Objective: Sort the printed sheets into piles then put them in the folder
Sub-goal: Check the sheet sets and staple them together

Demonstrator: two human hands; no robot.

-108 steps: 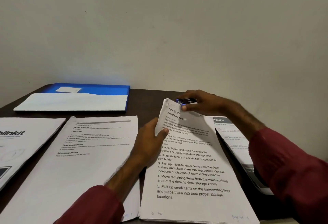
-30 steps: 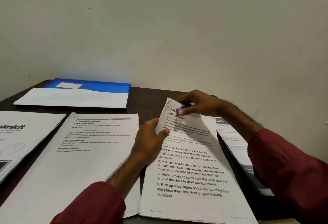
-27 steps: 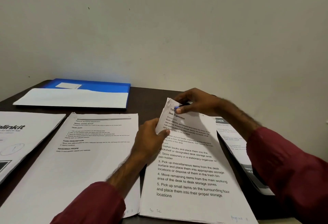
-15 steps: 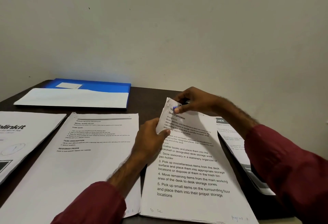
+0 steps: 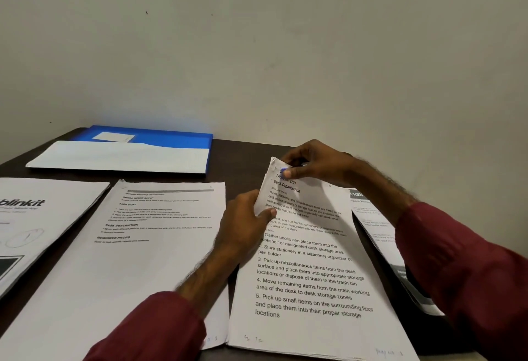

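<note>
A "Desk Organization" pile of printed sheets [image 5: 308, 275] lies in front of me, its top left corner lifted off the table. My left hand [image 5: 245, 223] grips that raised left edge. My right hand [image 5: 314, 164] pinches a small blue clip [image 5: 283, 171] against the pile's top corner. To the left lie a second printed pile [image 5: 137, 246] and a "blinkit" pile [image 5: 31, 217]. A fourth pile [image 5: 380, 235] shows partly under my right forearm. The blue folder [image 5: 171, 137] lies open at the back left, a white sheet [image 5: 120, 157] in its pocket.
The dark table [image 5: 243, 160] ends against a plain pale wall [image 5: 257, 46] right behind the folder. The piles lie side by side with narrow strips of table between them. My dark red sleeves cover the near edge.
My right hand has slid the blue clip slightly left and up along the top corner of the pile. My left hand and the other piles have stayed put.
</note>
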